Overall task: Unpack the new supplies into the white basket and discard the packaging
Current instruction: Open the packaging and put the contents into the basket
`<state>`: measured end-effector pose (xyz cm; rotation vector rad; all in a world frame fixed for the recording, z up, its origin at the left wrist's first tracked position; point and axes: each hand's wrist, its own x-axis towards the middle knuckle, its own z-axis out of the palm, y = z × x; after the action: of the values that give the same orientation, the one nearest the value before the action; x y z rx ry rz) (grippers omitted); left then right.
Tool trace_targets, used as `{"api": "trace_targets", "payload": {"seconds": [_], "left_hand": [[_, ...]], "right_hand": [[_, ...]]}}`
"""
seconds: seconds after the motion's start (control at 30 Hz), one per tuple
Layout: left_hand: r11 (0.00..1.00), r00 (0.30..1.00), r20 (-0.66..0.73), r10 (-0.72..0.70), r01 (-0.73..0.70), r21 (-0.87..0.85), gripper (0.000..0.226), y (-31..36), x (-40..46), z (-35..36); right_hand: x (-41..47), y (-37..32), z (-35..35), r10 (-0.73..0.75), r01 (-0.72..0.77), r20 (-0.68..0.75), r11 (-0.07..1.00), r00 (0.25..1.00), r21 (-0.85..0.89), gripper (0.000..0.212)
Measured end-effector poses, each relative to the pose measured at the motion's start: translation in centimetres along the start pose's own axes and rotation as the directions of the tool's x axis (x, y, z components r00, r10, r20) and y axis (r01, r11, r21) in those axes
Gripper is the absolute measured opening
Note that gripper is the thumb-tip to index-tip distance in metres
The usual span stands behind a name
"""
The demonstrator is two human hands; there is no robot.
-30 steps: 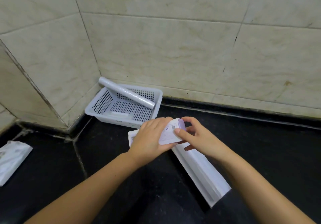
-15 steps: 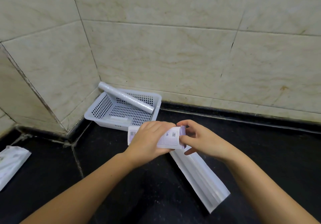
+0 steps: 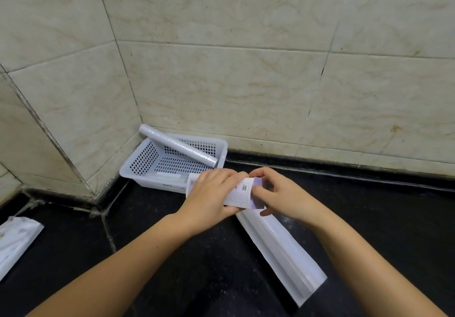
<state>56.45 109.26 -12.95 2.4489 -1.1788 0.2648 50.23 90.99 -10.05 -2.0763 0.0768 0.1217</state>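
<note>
Both hands grip a small white box [image 3: 242, 192] just in front of the white basket [image 3: 138, 169]: left hand [image 3: 211, 197] wrapped around it, right hand [image 3: 278, 193] pinching its end.

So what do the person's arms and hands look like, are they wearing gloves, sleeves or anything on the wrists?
Nothing is worn as far as the view shows. The left hand and the right hand are both bare, with no gloves. No rings show on the fingers that can be seen. Both forearms are bare from the wrists down to the bottom of the picture: no sleeves, watch or bracelet.
</note>
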Motion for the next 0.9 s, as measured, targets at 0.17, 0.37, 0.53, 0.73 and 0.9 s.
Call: {"api": "trace_targets", "payload": {"seconds": [0.17,0.37,0.53,0.73,0.9], "left_hand": [[0.993,0.998,-0.02,0.061,-0.058,0.106,0.058,0.4,0.4,-0.8],[0.997,0.997,0.033,0.065,-0.066,0.031,0.058,0.3,1.1,-1.2],[0.944,0.998,0.046,-0.05,0.063,-0.324,0.061,-0.3,0.7,-1.8],[0.896,0.995,0.027,-0.098,0.1,-0.432,0.063,0.5,0.3,-1.7],[0.91,0.995,0.039,-0.088,0.096,-0.404,0.067,1.1,0.6,-1.5]], "right_hand": [[-0.6,0.2,0.1,0.019,-0.018,-0.054,1.0,0.998,0.015,0.026],[-0.8,0.0,-1.1,-0.019,0.014,0.04,0.992,0.999,0.125,0.028],[-1.4,0.7,-2.9,-0.015,0.009,0.011,0.909,1.0,0.416,0.024],[-1.9,0.6,-3.4,-0.265,0.081,-0.298,0.856,0.917,-0.511,0.056],[-2.4,-1.7,-2.5,-0.446,0.276,-0.043,0.623,0.894,-0.732,0.04]]}}
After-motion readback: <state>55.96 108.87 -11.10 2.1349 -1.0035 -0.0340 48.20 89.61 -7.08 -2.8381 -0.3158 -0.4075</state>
